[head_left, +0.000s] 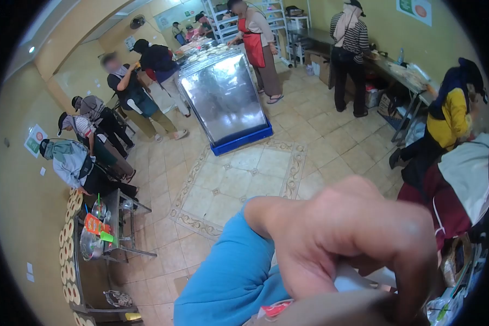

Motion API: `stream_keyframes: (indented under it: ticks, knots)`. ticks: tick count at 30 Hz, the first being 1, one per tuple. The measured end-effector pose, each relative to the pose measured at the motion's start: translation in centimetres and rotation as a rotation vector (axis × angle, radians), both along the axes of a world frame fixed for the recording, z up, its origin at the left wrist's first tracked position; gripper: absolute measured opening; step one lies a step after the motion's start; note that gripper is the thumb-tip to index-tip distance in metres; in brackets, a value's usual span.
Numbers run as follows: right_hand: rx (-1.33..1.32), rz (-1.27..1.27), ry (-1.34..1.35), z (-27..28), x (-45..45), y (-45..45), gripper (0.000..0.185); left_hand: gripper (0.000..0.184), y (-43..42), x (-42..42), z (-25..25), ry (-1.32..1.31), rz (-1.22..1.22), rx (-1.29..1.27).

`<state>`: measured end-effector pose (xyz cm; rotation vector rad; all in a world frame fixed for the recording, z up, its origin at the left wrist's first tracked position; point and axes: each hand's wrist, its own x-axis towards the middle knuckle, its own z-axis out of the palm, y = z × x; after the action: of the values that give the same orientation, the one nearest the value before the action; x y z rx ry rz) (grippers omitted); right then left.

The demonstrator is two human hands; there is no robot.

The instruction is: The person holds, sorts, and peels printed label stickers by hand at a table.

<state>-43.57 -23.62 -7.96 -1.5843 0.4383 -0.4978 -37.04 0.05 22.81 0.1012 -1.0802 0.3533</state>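
Note:
My left hand (364, 233) looms large and blurred close to the camera at the lower right. Its fingers are curled downward, and the tips and whatever they hold are hidden. The bare forearm comes out of a blue sleeve (228, 261) at the bottom centre. Just below the hand lies a blurred brown-grey shape (337, 311) that I cannot make out, with a small red and white patch (275, 308) at its left. My right hand does not show.
A metal cabinet (223, 98) on a blue base stands mid-room. At left, a metal table (119, 217) holds bowls; round items (68, 244) line a long surface. Several people stand along both sides. One in yellow (451, 119) bends at right, near another person's maroon clothing (434, 201).

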Motion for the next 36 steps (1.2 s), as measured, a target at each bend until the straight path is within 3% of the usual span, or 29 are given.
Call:
stream_keyframes:
  ticks: [1, 3, 4, 6, 13, 15, 19, 23, 26, 30, 32, 33, 35, 36]
  knots:
    - [-0.002, 0.005, 0.001, -0.1, 0.0, -0.1, 0.005, 0.036, 0.9, -0.4, 0.0, 0.000, 0.005, -0.005]
    - [-0.006, 0.012, 0.025, -0.4, -0.1, -0.3, 0.005, 0.038, 3.6, -1.6, 0.1, 0.130, 0.000, 0.433]
    - [-0.012, 0.015, 0.035, -0.4, -0.7, -0.3, 0.005, 0.038, 2.7, -0.5, 0.2, 0.140, 0.001, 0.428]
    - [-0.006, -0.029, -0.026, -0.1, -0.3, -0.6, 0.006, 0.026, 0.2, 3.0, 0.8, -0.524, -0.052, 0.027]
    - [-0.126, -0.005, 0.047, -1.1, -0.2, -1.0, 0.006, 0.029, 3.0, 3.4, -0.9, -0.431, 0.000, 0.316]
    - [0.050, -0.008, 0.040, -1.5, -0.1, 0.1, 0.006, 0.032, 3.8, 4.2, -0.3, -0.435, 0.061, 0.506]
    - [-0.006, 0.079, 0.052, -1.3, 0.8, 0.4, 0.005, 0.032, 4.6, 4.1, -0.4, -0.267, 0.019, 0.577]
    - [-0.135, 0.098, 0.045, -1.9, 1.6, 1.3, 0.007, 0.022, 5.1, 4.4, 0.2, -0.305, -0.009, 0.568]
    - [0.013, 0.146, 0.193, 0.2, 1.9, 1.9, 0.009, 0.021, 6.1, 3.2, 0.3, -0.142, 0.120, 0.521]
    - [-0.017, 0.086, 0.293, 2.1, 2.0, 3.4, 0.009, 0.020, 5.5, 2.4, 0.2, 0.083, 0.257, 0.479]
    - [-0.101, 0.175, 0.197, 0.2, 1.7, 2.1, 0.006, 0.019, 5.6, 0.5, -0.6, 0.223, 0.306, 0.443]
    - [-0.108, 0.149, 0.221, 2.9, 1.6, 4.0, 0.006, 0.019, 5.8, 0.9, -0.3, 0.291, 0.312, 0.425]
    - [-0.009, 0.089, 0.103, -0.1, 1.5, 2.5, 0.006, 0.020, 6.0, 0.6, -0.4, 0.392, 0.285, 0.420]
    - [-0.085, 0.109, 0.077, -0.5, 1.6, 2.2, 0.007, 0.020, 5.5, 0.1, -0.8, 0.449, 0.249, 0.441]
